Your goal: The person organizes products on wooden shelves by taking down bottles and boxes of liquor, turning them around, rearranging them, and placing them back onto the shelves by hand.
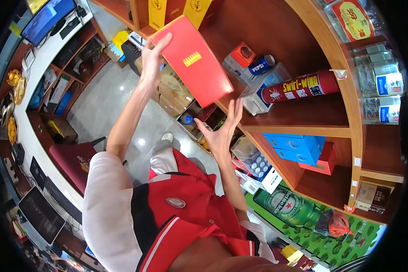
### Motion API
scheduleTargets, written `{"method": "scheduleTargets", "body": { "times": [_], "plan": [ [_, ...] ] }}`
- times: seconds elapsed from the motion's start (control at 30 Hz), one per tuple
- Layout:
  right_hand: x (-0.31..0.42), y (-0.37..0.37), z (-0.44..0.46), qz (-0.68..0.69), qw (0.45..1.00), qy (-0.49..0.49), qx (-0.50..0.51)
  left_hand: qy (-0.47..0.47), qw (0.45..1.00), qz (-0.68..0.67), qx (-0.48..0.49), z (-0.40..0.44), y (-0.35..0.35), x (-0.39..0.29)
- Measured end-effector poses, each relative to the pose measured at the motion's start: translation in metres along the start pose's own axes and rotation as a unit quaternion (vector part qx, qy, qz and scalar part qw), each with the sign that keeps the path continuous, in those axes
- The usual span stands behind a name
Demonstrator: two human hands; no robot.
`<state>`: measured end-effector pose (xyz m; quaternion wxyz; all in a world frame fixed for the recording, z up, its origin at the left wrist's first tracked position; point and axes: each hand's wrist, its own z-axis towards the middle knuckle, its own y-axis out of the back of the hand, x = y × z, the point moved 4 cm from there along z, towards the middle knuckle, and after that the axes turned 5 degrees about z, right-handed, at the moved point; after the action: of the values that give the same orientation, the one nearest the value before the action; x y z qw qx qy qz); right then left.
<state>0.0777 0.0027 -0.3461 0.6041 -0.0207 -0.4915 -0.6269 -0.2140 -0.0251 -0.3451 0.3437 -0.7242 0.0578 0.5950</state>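
Note:
My left hand grips a tall red box with gold lettering near its upper end, the thumb lying over the front face and the other fingers hidden behind. The box is tilted in front of a wooden shelf. Just below its lower end, my right hand has thumb and fingers spread, holding nothing. Beside those fingertips, a white box sits on the shelf with a red spray can lying on its side. Behind them are a Pepsi can and a small red box.
Yellow boxes stand in the upper compartment. Blue boxes occupy the lower one. Cardboard cartons line the shelf's foot. A green Heineken display is at lower right. Across the floor stand a maroon chair and a white-topped counter.

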Motion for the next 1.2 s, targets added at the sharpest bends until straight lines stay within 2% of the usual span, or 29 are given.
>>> {"method": "scheduleTargets", "body": {
  "times": [0.07,0.17,0.2,0.27,0.33,0.37,0.43,0.47,0.53,0.57,0.63,0.7,0.73,0.77,0.83,0.87,0.9,0.97,1.03,1.07,1.1,1.13,1.2],
  "plan": [
    [0.003,0.0,0.0,0.001,0.998,0.044,-0.037,0.085,0.995,-0.021,0.037,-0.027,-0.006,0.006],
    [0.001,0.016,-0.015,0.018,0.989,0.126,-0.078,0.125,0.989,-0.049,0.064,-0.064,-0.017,0.008],
    [0.0,0.026,-0.023,0.015,0.989,0.123,-0.079,0.116,0.99,-0.05,0.068,-0.075,-0.021,0.005],
    [-0.001,0.046,-0.041,-0.008,0.993,0.108,-0.042,0.086,0.994,-0.015,0.066,-0.104,-0.034,-0.006],
    [0.0,0.071,-0.062,-0.009,0.993,0.091,-0.071,0.021,0.995,0.035,0.087,-0.122,-0.045,-0.006],
    [-0.001,0.085,-0.073,-0.006,0.993,0.073,-0.093,0.017,0.995,0.035,0.094,-0.134,-0.049,-0.013],
    [-0.003,0.119,-0.095,0.091,0.986,-0.007,-0.142,-0.009,0.98,0.01,0.201,-0.177,-0.071,-0.039],
    [-0.007,0.139,-0.105,0.151,0.975,-0.051,-0.156,-0.011,0.978,0.011,0.208,-0.198,-0.084,-0.047],
    [-0.005,0.178,-0.118,0.31,0.923,-0.14,-0.179,-0.119,0.957,0.05,0.258,-0.245,-0.117,-0.067],
    [-0.012,0.192,-0.128,0.408,0.878,-0.157,-0.195,-0.125,0.953,0.053,0.27,-0.269,-0.134,-0.071],
    [-0.037,0.216,-0.171,0.572,0.756,-0.256,-0.186,-0.214,0.92,0.05,0.326,-0.321,-0.176,-0.078],
    [-0.041,0.244,-0.194,0.602,0.733,-0.249,-0.195,-0.252,0.905,0.044,0.341,-0.365,-0.212,-0.066],
    [-0.043,0.257,-0.203,0.628,0.711,-0.253,-0.191,-0.349,0.852,0.13,0.368,-0.381,-0.224,-0.057],
    [-0.037,0.271,-0.207,0.683,0.656,-0.247,-0.203,-0.44,0.783,0.212,0.384,-0.398,-0.236,-0.049],
    [-0.027,0.3,-0.214,0.706,0.63,-0.23,-0.226,-0.447,0.781,0.239,0.366,-0.451,-0.265,-0.042],
    [-0.026,0.314,-0.213,0.712,0.625,-0.204,-0.247,-0.427,0.797,0.219,0.367,-0.474,-0.279,-0.035],
    [-0.027,0.327,-0.216,0.711,0.627,-0.192,-0.253,-0.407,0.812,0.197,0.369,-0.494,-0.293,-0.029],
    [-0.032,0.357,-0.221,0.67,0.678,-0.158,-0.26,-0.426,0.823,0.18,0.329,-0.523,-0.324,-0.029],
    [-0.038,0.392,-0.223,0.621,0.726,-0.118,-0.271,-0.399,0.84,0.126,0.345,-0.527,-0.349,-0.025],
    [-0.04,0.408,-0.225,0.596,0.748,-0.101,-0.276,-0.421,0.83,0.097,0.352,-0.525,-0.363,-0.024],
    [-0.04,0.433,-0.225,0.499,0.806,-0.086,-0.308,-0.395,0.834,0.054,0.381,-0.522,-0.376,-0.023],
    [-0.043,0.46,-0.223,0.41,0.863,-0.033,-0.293,-0.396,0.822,0.05,0.405,-0.521,-0.39,-0.028],
    [-0.012,0.517,-0.199,0.267,0.918,0.006,-0.293,-0.411,0.799,0.046,0.437,-0.518,-0.42,-0.039]
  ]
}}
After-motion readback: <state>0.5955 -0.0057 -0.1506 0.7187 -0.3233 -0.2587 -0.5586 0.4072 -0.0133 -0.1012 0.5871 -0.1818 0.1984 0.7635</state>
